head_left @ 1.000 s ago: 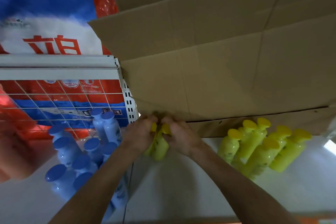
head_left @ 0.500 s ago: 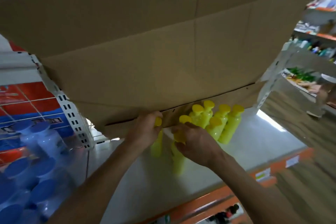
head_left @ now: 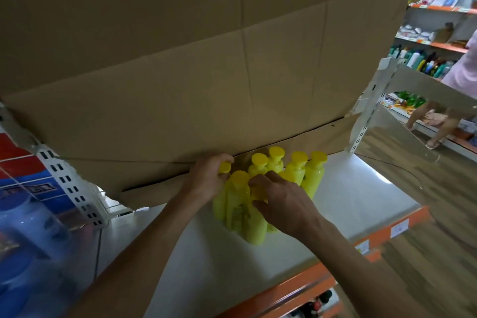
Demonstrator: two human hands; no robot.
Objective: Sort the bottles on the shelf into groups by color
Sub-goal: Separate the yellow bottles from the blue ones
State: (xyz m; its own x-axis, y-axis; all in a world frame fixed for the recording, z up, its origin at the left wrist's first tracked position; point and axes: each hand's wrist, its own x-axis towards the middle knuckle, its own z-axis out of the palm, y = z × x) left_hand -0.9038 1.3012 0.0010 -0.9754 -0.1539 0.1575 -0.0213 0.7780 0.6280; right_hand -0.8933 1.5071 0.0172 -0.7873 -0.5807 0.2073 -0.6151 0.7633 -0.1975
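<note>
One yellow bottle (head_left: 219,204) is gripped by left hand (head_left: 207,179), another bottle (head_left: 255,228) by right hand (head_left: 282,202). Both are held against yellow cluster (head_left: 296,170) on shelf (head_left: 348,201).

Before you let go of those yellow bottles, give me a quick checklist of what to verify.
1. Left hand grips left bottle by its neck: ok.
2. Right hand grips front bottle at its cap: ok.
3. Both touch the yellow group: ok.
4. Group all yellow: ok.
5. Held bottles flat on shelf: cannot tell.
6. Blue bottles grouped: cannot tell, blurred.
</note>
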